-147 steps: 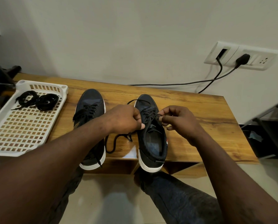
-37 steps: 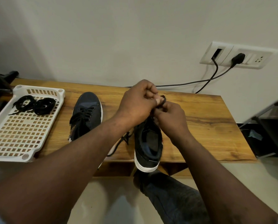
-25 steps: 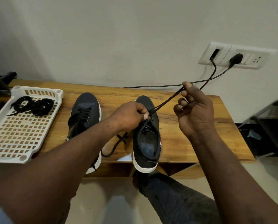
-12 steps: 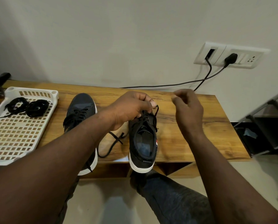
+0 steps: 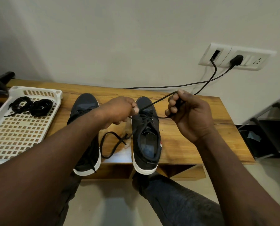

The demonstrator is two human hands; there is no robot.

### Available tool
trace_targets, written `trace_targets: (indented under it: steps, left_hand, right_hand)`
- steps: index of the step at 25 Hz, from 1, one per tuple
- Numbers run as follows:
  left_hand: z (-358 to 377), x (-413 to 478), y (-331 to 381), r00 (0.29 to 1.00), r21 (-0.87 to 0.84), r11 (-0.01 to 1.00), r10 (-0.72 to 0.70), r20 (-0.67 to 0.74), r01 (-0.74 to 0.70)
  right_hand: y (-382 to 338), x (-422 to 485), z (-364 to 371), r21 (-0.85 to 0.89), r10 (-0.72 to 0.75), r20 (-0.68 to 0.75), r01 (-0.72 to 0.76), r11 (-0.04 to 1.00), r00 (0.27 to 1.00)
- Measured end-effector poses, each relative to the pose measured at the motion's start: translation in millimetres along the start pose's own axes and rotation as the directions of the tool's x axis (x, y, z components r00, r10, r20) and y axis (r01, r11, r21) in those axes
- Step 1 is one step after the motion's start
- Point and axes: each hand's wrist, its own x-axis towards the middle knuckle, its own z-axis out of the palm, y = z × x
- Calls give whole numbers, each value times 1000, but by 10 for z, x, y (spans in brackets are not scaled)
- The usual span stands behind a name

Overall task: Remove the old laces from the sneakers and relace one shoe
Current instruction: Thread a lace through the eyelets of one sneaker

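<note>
At centre frame, on the wooden table (image 5: 193, 141), the sneaker being unlaced (image 5: 145, 137) points toe to the wall, its heel hanging past the near edge. The left hand (image 5: 119, 110) has its fingers curled, pinching at the far end of the lacing. The right hand (image 5: 189, 115) is closed round the lace (image 5: 155, 103) and draws it taut toward the upper right. That pull is the main risk. If the left hand's pinch slackens, the tension probably drags or tips the overhanging sneaker toward the floor. A jerk could also jam the lace tip in an eyelet instead of freeing it. The loose lace end (image 5: 110, 144) lies crossed over itself at lower centre between the two shoes, and hauling it through as it lies may cinch it into a knot. Just beyond the right hand runs a power cable (image 5: 168, 86), so a wide upward sweep could catch it. The second sneaker (image 5: 85, 101), left of centre, looks fully laced, so most of the task seems ahead. Two bundled laces (image 5: 31, 106) sit in the white tray (image 5: 35, 89) at the left edge.
</note>
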Motion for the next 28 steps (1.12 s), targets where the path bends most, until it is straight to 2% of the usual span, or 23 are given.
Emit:
trace_targets:
  steps: [1, 3, 4, 5, 6, 8, 10, 11, 13, 16, 19, 21, 22, 23, 25, 26, 28]
  left_hand:
    - [-50, 23, -65, 999, 173, 985, -19, -33, 25]
    - [-90, 37, -181, 998, 523, 851, -46, -34, 57]
    - [-73, 20, -193, 999, 603, 796, -45, -28, 53]
    - [-51, 6, -178, 999, 598, 800, -19, -44, 42]
    - [-30, -17, -137, 997, 521, 853, 39, -74, 5]
    - [21, -76, 7, 968, 251, 948, 227, -107, -195]
    - [91, -150, 182, 933, -46, 932, 360, -5, -360]
    - [133, -179, 250, 918, -117, 914, 395, 42, -388]
    - [192, -191, 292, 910, -78, 908, 415, 19, -413]
    - [124, -137, 231, 908, 154, 910, 404, -109, -386]
    - [-51, -90, 126, 924, 428, 878, 324, -206, -213]
    - [-135, -93, 61, 967, 529, 839, 225, -120, -130]
    - [-128, -109, 48, 977, 561, 815, 206, -45, -146]
    - [-92, -127, 52, 973, 556, 806, 227, 26, -203]
    - [15, -178, 113, 935, 404, 844, 336, 114, -353]
    - [59, -198, 151, 921, 312, 867, 373, 110, -388]
    - [100, -185, 201, 921, 262, 885, 386, 45, -384]
  right_hand:
    - [-23, 0, -3, 57, -24, -6, 25, 998, 1000]
    - [-59, 11, -36, 107, -76, -35, 79, 991, 997]
    - [-68, 15, -53, 83, -98, -45, 101, 991, 994]
    - [-59, 20, -73, 6, -116, -49, 116, 993, 992]
    - [-38, 25, -79, -125, -128, -44, 121, 985, 991]
    - [43, 22, -35, -420, -116, -24, 95, 903, 993]
    - [131, 27, 33, -558, -80, -9, 62, 828, 997]
    - [158, 28, 53, -574, -66, -10, 48, 817, 998]
    - [173, 39, 46, -567, -53, -25, 30, 823, 998]
    - [150, 42, 0, -575, -52, -45, 17, 818, 998]
    - [135, 38, -31, -607, -48, -67, -2, 795, 997]
    - [151, 30, -19, -632, -12, -45, -19, 775, 999]
    - [175, 27, -9, -653, 16, -26, -29, 757, 1000]
    - [202, 26, 3, -678, 39, -9, -35, 734, 999]
    - [241, 33, 24, -718, 39, -3, -30, 696, 999]
    - [247, 38, 30, -723, 24, -6, -22, 691, 1000]
    - [232, 46, 21, -708, 1, -30, -22, 706, 1000]
